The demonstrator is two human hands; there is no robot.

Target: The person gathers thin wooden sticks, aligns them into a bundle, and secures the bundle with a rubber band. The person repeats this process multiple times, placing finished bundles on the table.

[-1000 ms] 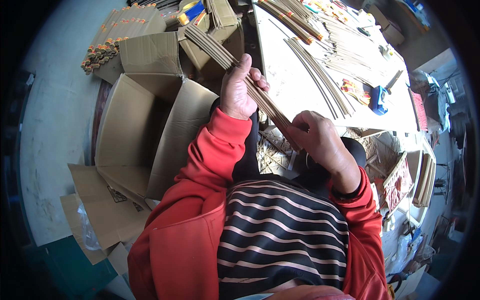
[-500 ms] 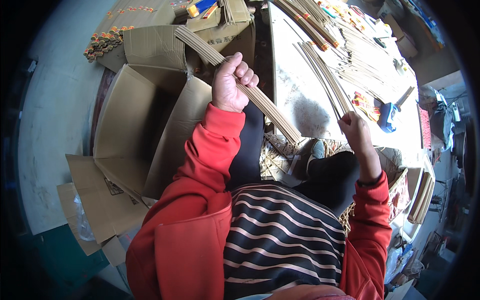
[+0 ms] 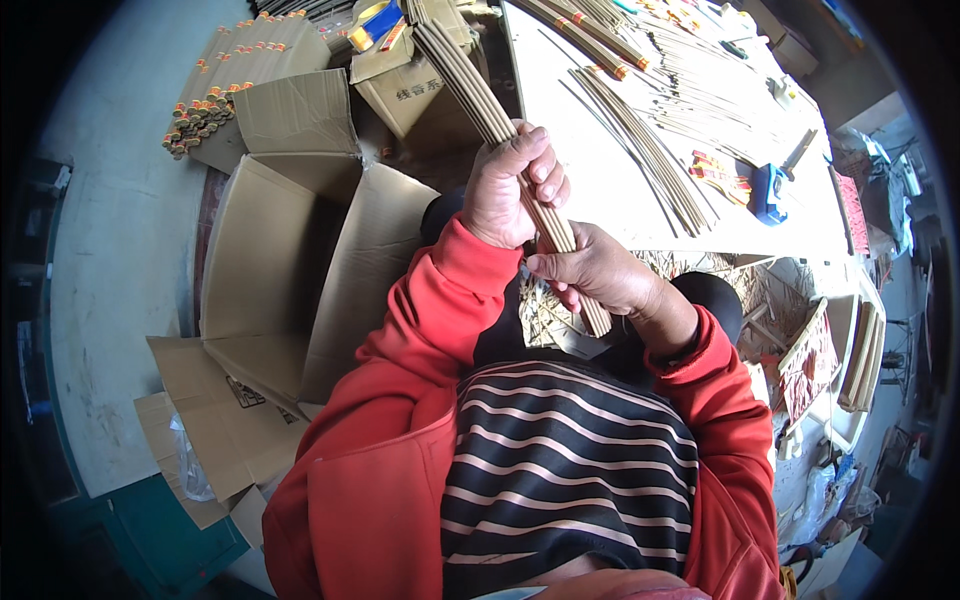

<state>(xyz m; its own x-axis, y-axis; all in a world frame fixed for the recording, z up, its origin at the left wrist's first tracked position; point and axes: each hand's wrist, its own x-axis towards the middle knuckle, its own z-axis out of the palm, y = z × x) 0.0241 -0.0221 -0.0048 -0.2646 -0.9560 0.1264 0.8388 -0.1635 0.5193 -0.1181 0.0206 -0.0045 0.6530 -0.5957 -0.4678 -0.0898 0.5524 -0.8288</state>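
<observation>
A bundle of thin brown incense sticks (image 3: 462, 82) slants across in front of me, its upper end pointing to the far left. Around its middle is my left hand (image 3: 507, 190), fingers closed. Lower down, my right hand (image 3: 605, 272) is wrapped round the same bundle, with the lower stick ends poking out beneath it. On the white table (image 3: 600, 190) to the right lies a loose row of incense sticks (image 3: 645, 145), apart from my hands. Farther back on the table are bundles bound with red and yellow bands (image 3: 582, 40).
An open cardboard box (image 3: 378, 235) stands at my left, with a closed carton (image 3: 405, 95) behind it. Banded bundles (image 3: 235, 75) are stacked at the far left. A blue tape dispenser (image 3: 770, 195) and red-yellow labels (image 3: 720, 177) lie on the table. Stick scraps (image 3: 545, 318) litter the floor.
My right hand has left the loose sticks on the table and moved left onto the bundle's lower part. My left hand has shifted right, and the bundle is now steeper.
</observation>
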